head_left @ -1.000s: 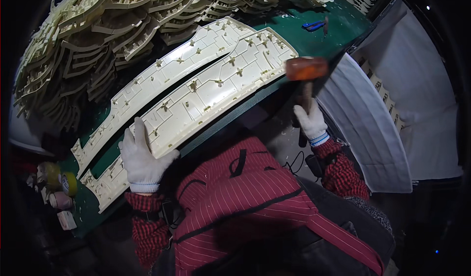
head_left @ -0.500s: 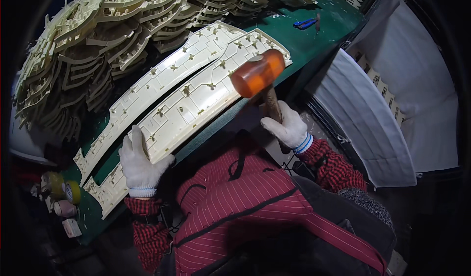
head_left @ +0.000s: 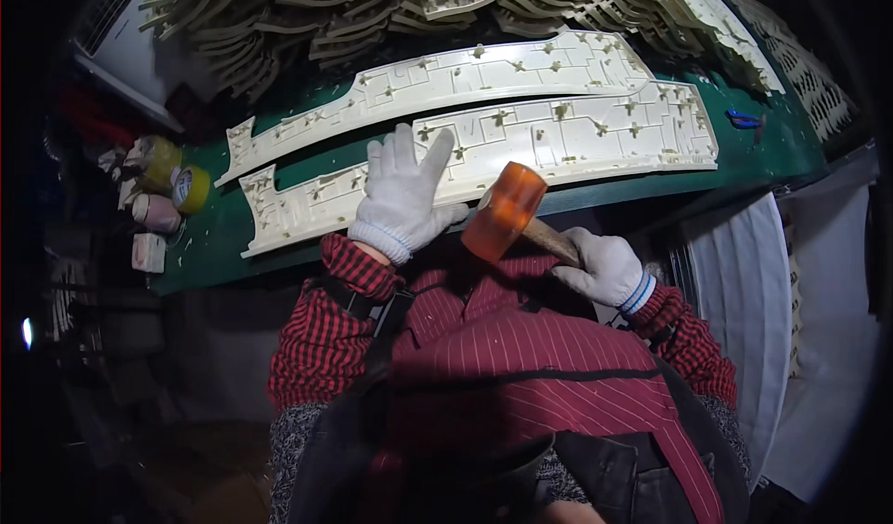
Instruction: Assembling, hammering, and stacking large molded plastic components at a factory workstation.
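1. My right hand (head_left: 605, 268), in a white knit glove, is wrapped tight round the wooden handle of a mallet (head_left: 510, 215). The mallet's orange head sits up and to the left of that grip; its handle runs down-right into my fist, so the long axis slants from upper left to lower right.
2. The orange head hovers at the near edge of the front cream plastic panel (head_left: 521, 147), just right of my left hand. Can't tell if it touches the panel.
3. My left hand (head_left: 402, 198), also gloved, lies flat w/ fingers spread, pressing on the front panel; it's not closed on anything.
4. The front panel is long & narrow, lying left to right along the green counter (head_left: 763, 156), ribbed side up. A 2nd matching panel (head_left: 465, 77) lies just behind it, parallel.
5. Behind both, a big heap of similar cream parts (head_left: 419, 3) fills the back of the counter.
6. At the counter's left end: tape rolls (head_left: 177, 184), one yellow.
7. Far right on the counter: a small blue item (head_left: 744, 119), too small to identify.
8. White sheets (head_left: 744, 310) hang below the counter on my right.
9. Nothing lies between the mallet head and the panel.
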`<state>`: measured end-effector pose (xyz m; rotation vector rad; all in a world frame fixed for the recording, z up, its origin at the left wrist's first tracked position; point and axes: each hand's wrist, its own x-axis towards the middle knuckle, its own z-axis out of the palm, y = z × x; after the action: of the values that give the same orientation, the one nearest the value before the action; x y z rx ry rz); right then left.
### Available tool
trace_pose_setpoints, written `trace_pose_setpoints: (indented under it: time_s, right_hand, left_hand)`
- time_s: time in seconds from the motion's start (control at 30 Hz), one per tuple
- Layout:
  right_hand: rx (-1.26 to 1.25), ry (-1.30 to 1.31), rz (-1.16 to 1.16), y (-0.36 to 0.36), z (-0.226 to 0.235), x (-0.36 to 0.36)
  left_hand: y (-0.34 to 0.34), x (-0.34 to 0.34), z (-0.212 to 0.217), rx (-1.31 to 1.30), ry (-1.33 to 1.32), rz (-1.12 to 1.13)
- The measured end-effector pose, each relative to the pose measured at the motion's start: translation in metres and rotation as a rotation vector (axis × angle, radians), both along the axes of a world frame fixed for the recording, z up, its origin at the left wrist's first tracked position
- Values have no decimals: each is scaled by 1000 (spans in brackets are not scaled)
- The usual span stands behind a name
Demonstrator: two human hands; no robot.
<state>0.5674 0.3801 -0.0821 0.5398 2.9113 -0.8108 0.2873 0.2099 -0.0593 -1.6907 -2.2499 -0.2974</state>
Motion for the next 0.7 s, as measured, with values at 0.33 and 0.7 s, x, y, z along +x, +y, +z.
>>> trace_pose_setpoints:
  time_s: [0.33,0.7]
  right_hand:
    - [-285,666,-188,-36,31,-51]
    - [36,100,312,-50,27,-107]
  left_hand:
    - [-84,-67,15,-102,-405,302]
    - [-106,-75,-18,237,-328,296]
